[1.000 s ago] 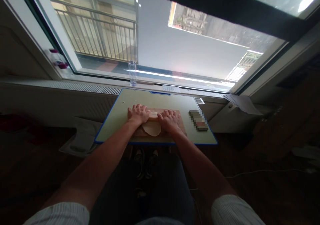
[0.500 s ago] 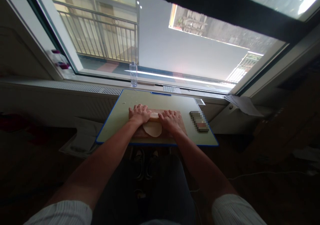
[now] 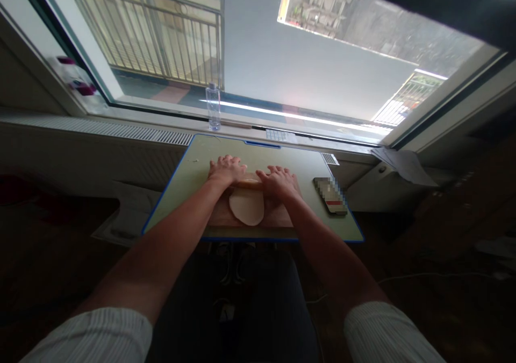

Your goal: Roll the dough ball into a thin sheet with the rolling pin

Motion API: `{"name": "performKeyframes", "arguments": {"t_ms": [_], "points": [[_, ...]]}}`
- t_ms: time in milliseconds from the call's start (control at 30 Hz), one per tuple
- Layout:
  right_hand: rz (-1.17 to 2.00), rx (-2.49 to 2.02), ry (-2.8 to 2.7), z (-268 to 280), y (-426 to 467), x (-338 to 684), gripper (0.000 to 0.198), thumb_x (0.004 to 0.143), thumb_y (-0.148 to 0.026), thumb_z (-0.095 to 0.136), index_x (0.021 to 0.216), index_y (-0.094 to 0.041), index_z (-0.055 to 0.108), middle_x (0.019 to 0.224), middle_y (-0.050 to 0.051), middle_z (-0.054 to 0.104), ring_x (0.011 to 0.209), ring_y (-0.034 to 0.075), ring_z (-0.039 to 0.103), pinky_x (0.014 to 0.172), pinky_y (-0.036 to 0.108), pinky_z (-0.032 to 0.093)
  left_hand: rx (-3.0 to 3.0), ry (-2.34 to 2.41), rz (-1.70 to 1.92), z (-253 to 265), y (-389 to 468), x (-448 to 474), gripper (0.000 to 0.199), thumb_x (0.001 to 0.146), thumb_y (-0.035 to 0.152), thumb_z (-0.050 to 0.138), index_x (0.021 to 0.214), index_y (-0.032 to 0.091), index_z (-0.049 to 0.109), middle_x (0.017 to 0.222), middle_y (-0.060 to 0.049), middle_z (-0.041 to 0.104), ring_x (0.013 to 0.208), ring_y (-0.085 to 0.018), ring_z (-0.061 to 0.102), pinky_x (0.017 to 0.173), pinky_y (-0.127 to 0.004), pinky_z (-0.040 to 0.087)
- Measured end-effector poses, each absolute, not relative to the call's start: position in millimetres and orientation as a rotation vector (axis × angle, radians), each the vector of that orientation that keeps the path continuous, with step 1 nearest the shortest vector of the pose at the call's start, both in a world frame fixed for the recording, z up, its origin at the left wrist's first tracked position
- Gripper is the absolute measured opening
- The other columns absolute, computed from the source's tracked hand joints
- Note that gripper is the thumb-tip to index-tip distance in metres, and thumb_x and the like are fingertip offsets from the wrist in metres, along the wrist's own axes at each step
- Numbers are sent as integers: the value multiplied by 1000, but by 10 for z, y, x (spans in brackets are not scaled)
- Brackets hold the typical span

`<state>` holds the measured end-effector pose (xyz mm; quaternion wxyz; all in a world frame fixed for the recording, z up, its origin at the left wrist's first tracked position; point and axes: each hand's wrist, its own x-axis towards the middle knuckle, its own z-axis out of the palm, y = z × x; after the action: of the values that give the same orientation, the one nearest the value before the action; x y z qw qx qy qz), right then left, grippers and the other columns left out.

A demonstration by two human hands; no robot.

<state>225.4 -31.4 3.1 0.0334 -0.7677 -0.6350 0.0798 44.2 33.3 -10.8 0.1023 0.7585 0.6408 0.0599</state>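
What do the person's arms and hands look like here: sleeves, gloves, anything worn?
Both hands, left hand and right hand, are bare: no gloves, and no rings or watch that can be made out. The forearms are bare too. Pale sleeves with fine vertical stripes, left sleeve and right sleeve, are pushed up near the elbows.

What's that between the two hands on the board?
In the head view, a short stretch of wooden rolling pin shows between the left hand and right hand, above the flat dough.

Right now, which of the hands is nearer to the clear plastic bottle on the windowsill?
Left. The left hand lies on the table almost straight below the clear plastic bottle; the right hand lies farther to the right of it.
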Motion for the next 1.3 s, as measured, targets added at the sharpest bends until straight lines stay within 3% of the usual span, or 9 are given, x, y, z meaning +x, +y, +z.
{"name": "performKeyframes", "arguments": {"t_ms": [267, 467, 733, 1000, 1300], "points": [[295, -2320, -1945, 24, -173, 2301, 71, 104, -74, 34, 148, -26, 62, 156, 14, 59, 145, 38, 48, 119, 59, 36, 2241, 1904, 184, -149, 510, 471, 60, 100, 57, 37, 140, 25, 68, 154, -17, 60, 140, -38, 54, 117, -61, 40], [250, -2343, -1949, 50, -316, 2250, 64, 106, -68, 37, 152, -29, 59, 159, 13, 57, 146, 35, 46, 120, 56, 34, 2252, 1923, 179, -145, 392, 442, 57, 100, 58, 37, 137, 28, 69, 153, -15, 62, 141, -37, 54, 118, -60, 40], [50, -2296, -2047, -22, -643, 2199, 56, 110, -60, 36, 144, -26, 65, 147, 14, 65, 136, 34, 53, 116, 52, 35, 2218, 1968, 175, -68, -88, 405, 57, 102, 53, 33, 139, 27, 67, 159, -14, 58, 146, -37, 49, 125, -65, 29], [-164, -2155, -2042, -265, -954, 2183, 55, 113, -57, 32, 151, -27, 60, 161, 14, 53, 149, 35, 38, 122, 60, 26, 2270, 2052, 341, -170, -518, 376, 55, 104, 48, 34, 144, 26, 64, 159, -13, 58, 146, -35, 49, 126, -64, 26], [-120, -2149, -2126, -163, -940, 2174, 46, 113, -51, 38, 144, -30, 66, 154, 13, 59, 145, 35, 44, 122, 58, 27, 2287, 2029, 312, -170, -398, 373, 54, 103, 50, 36, 141, 27, 66, 157, -13, 60, 144, -36, 52, 124, -64, 28]]}}
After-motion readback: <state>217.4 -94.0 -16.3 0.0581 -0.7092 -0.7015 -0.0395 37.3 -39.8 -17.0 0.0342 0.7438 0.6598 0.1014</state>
